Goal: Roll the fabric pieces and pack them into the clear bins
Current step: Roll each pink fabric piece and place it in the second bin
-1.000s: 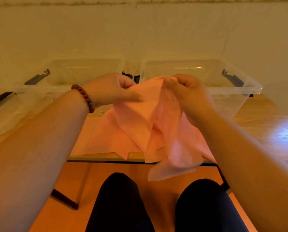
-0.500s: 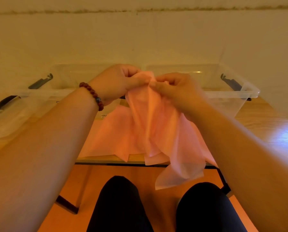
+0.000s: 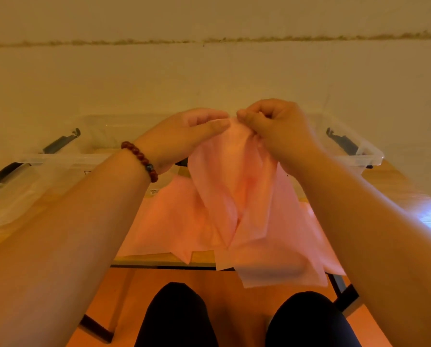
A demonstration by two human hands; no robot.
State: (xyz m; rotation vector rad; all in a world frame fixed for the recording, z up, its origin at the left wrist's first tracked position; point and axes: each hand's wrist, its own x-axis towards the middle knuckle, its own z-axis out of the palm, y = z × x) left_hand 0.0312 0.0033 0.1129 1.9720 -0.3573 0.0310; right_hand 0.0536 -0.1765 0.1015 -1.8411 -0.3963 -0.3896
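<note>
A thin pink fabric piece (image 3: 237, 186) hangs lifted above the table, its lower corner draping past the front edge. My left hand (image 3: 184, 136) pinches its top edge between thumb and fingers. My right hand (image 3: 274, 128), fingers curled, grips the same top edge right beside the left. More pink fabric pieces (image 3: 169, 221) lie flat on the table underneath. Two clear bins stand behind my hands: the left bin (image 3: 59, 159) and the right bin (image 3: 369, 156), both with black latches.
The wooden table (image 3: 394, 186) stands against a pale wall. A clear lid (image 3: 1, 204) lies at the far left. My dark-clad knees (image 3: 179, 319) are under the front edge, above an orange floor.
Both hands have risen and come together at the top edge of the fabric, lifting it higher in front of the bins. The camera tilted slightly upward.
</note>
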